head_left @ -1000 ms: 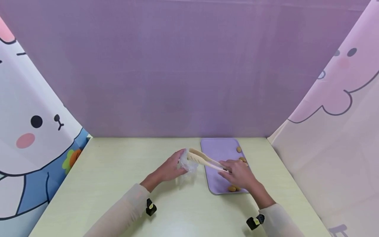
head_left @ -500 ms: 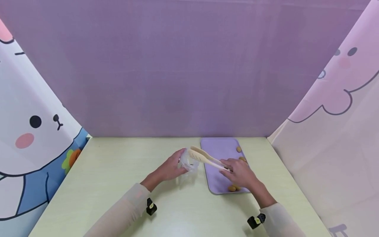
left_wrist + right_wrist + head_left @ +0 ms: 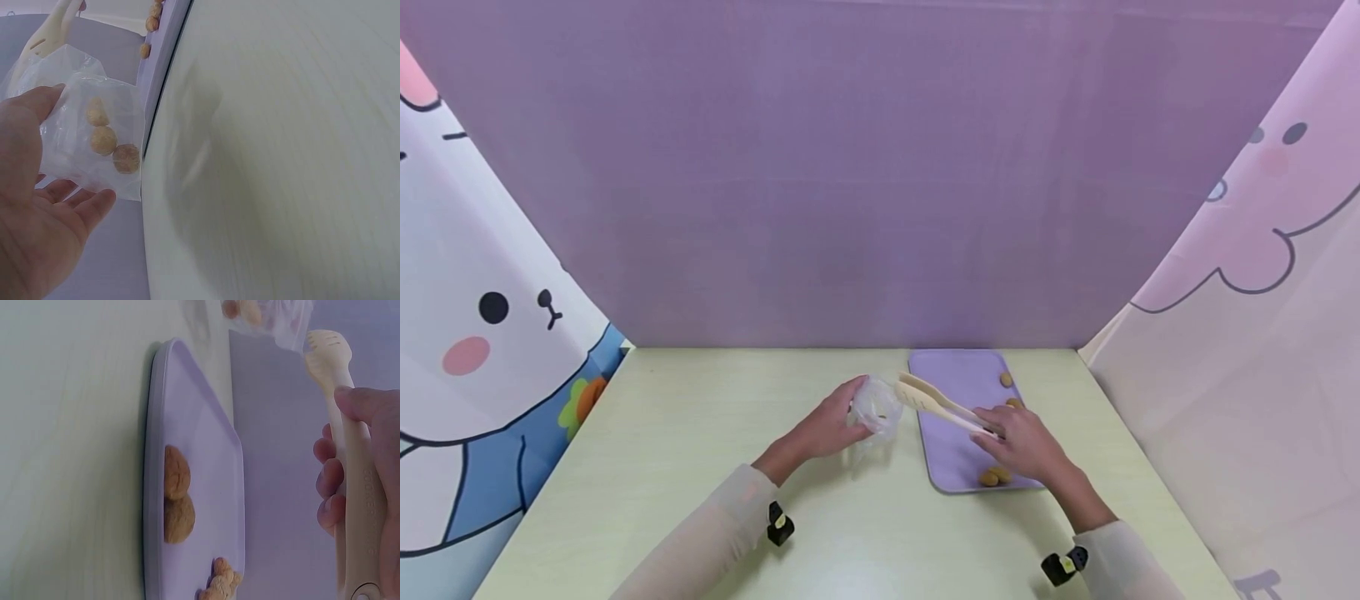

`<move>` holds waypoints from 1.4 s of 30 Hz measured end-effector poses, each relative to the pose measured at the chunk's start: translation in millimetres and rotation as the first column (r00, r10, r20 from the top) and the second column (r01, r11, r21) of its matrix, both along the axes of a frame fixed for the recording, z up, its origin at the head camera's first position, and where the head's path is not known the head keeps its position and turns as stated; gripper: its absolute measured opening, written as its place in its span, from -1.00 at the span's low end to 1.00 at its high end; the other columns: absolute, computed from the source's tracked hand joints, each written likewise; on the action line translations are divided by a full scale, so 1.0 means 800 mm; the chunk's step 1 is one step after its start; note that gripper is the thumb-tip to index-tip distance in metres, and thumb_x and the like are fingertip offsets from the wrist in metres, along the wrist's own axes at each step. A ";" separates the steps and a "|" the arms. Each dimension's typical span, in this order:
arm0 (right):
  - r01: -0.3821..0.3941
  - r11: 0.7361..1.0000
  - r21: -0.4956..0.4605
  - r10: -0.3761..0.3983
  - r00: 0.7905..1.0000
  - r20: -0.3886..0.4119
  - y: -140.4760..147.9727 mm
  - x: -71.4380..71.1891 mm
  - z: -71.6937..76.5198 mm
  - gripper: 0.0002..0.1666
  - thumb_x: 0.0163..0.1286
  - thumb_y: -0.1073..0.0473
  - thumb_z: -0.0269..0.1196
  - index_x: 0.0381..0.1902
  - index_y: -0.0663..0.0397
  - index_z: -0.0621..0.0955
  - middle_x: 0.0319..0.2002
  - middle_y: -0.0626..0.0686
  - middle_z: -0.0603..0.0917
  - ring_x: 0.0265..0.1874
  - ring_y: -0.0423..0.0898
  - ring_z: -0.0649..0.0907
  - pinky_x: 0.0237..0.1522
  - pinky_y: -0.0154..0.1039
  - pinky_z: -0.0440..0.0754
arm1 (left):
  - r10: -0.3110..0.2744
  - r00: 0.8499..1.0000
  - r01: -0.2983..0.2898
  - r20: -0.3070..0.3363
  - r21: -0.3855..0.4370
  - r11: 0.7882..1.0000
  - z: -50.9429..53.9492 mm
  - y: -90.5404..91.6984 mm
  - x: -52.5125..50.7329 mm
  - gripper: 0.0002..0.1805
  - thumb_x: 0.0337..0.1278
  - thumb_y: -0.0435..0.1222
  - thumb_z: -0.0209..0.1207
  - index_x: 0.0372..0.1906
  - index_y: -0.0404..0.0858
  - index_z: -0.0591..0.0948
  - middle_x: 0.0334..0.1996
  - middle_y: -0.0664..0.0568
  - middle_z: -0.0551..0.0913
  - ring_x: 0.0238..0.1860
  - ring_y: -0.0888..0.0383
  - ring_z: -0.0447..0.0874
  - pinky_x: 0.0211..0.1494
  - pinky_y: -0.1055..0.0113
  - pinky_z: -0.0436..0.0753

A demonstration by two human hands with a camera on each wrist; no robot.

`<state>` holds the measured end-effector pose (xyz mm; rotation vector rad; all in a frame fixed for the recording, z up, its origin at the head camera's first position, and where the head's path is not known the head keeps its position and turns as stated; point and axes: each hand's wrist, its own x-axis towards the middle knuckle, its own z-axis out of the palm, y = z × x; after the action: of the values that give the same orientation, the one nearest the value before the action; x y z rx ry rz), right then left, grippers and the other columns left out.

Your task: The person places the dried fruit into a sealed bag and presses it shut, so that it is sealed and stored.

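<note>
My left hand (image 3: 829, 423) holds a clear plastic bag (image 3: 877, 406) by its edge, thumb on one side and fingers on the other. In the left wrist view several round brown nuts (image 3: 104, 140) lie inside the bag (image 3: 131, 103). Cream tongs (image 3: 925, 402) are gripped in my right hand (image 3: 1022, 439), their tips close to the bag's right side. The right wrist view shows the tongs' tips (image 3: 330, 350) nearly together, no nut visible between them, and the fingers curled round the arms.
A purple tray (image 3: 951, 467) lies under and beside the tongs. Two walnuts (image 3: 177, 519) sit at its near edge, and peanuts (image 3: 220, 582) are further along. Another nut (image 3: 1006, 379) rests near the tray's far right corner. A purple backdrop (image 3: 850, 183) stands behind the table.
My right hand has drawn the tongs to the right, from the bag's mouth to beside it. The left hand has stayed nearly in place, and more of the bag shows.
</note>
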<state>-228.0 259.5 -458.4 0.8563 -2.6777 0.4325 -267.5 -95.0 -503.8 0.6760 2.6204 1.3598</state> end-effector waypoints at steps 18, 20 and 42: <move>0.041 0.999 -0.012 -0.041 0.999 0.006 0.048 0.012 -0.005 -0.50 0.21 0.12 0.45 0.10 0.21 0.72 -0.16 0.13 0.82 -0.50 -0.30 0.51 -0.46 -0.35 0.45 | 0.015 1.000 -0.015 -0.028 0.000 1.000 0.007 -0.011 0.007 -0.05 0.23 -0.16 0.31 0.61 -0.27 0.09 0.45 -0.17 0.36 0.32 -0.09 0.49 0.33 -0.06 0.57; 0.034 0.999 0.002 -0.034 0.999 0.007 0.055 0.014 -0.005 -0.50 0.22 0.12 0.44 0.10 0.22 0.72 -0.16 0.13 0.82 -0.48 -0.31 0.52 -0.45 -0.34 0.48 | 0.015 0.999 -0.015 -0.029 0.002 1.000 0.007 -0.013 0.007 -0.05 0.23 -0.15 0.31 0.61 -0.26 0.10 0.44 -0.17 0.38 0.33 -0.09 0.49 0.34 -0.06 0.56; 0.015 1.000 0.027 -0.017 0.996 0.084 0.123 0.036 -0.021 -0.55 0.23 0.11 0.44 0.01 0.29 0.74 -0.25 0.04 0.83 -0.39 -0.39 0.60 -0.38 -0.31 0.59 | 0.031 0.999 -0.031 -0.021 0.005 1.000 0.003 -0.018 0.007 -0.05 0.23 -0.14 0.32 0.61 -0.26 0.10 0.47 -0.16 0.34 0.36 -0.10 0.47 0.35 -0.08 0.55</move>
<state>-199.6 358.3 -475.5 0.8410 -2.7715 0.4396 -261.6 -109.0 -501.7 0.6567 2.6550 1.3756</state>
